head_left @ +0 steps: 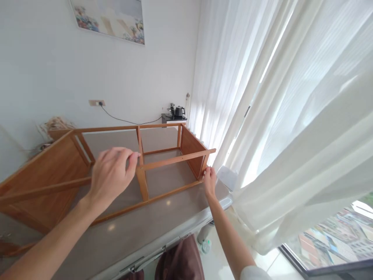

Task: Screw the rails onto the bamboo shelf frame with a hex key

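A wooden shelf frame (177, 158) with slatted sides and solid wood panels lies on its side on the grey tabletop (134, 233). My left hand (112, 171) is raised over its near rail, beside the middle post (142, 182). Thumb and fingers are pinched together there; whatever they hold, if anything, is too small to make out. At the frame's right end, my right hand (209, 181) is closed by the short corner post (204, 165), its fingertips at the wood. A tiny pale spot shows at those fingertips, and I cannot tell what it is.
White curtains (247, 89) hang along the right. A black kettle (180, 112) stands on a small cabinet at the back, its cord running to a wall socket (97, 103). Below the table edge are a brown cloth (182, 260) and a clear container (206, 246) on the floor.
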`<state>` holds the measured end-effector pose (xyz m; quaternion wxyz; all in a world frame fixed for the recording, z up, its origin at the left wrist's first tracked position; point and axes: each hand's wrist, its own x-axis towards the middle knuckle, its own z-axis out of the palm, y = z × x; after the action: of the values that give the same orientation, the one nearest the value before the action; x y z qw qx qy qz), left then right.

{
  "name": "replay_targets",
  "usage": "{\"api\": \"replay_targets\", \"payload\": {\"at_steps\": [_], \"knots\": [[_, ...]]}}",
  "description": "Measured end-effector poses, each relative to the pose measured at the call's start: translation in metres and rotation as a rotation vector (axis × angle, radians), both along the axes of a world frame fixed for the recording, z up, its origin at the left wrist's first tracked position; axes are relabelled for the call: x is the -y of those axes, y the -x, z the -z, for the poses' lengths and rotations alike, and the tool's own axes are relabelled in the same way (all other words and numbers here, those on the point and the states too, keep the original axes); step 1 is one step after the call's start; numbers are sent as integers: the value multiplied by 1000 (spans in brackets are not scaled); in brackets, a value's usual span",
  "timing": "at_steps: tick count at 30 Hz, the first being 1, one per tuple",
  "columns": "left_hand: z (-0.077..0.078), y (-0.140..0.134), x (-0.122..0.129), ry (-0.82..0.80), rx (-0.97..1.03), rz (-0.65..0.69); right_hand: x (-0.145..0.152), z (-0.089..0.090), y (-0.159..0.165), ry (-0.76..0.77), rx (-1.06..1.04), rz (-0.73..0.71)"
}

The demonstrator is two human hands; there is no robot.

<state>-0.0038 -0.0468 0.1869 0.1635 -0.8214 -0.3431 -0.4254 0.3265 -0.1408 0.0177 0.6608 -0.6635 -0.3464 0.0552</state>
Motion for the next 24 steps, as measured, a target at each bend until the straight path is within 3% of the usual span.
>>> {"api": "replay_targets", "payload": {"at_steps": [2, 3, 6, 9, 12, 14, 17, 20, 24], "knots": [[-3, -12, 16, -101, 134, 172, 12, -7, -1, 3, 12, 50], [-2, -22, 26, -71, 172, 306, 19, -12, -2, 8, 26, 56], [16, -69, 59, 267, 132, 677, 46, -35, -9, 30, 93, 23], [41, -126, 77, 671, 92, 871, 73, -66, -15, 29, 192, -27], [52, -175, 77, 945, 223, 949, 92, -95, -17, 15, 351, -141], [51, -198, 71, 1054, 298, 985, 98, -111, -18, 69, 358, -230], [46, -220, 62, 1167, 381, 1037, 98, -128, -20, 161, 422, -253], [48, -234, 56, 1221, 450, 1091, 92, -135, -24, 197, 529, -274], [63, -249, 53, 1338, 527, 1129, 88, -130, -33, 229, 625, -247]]}}
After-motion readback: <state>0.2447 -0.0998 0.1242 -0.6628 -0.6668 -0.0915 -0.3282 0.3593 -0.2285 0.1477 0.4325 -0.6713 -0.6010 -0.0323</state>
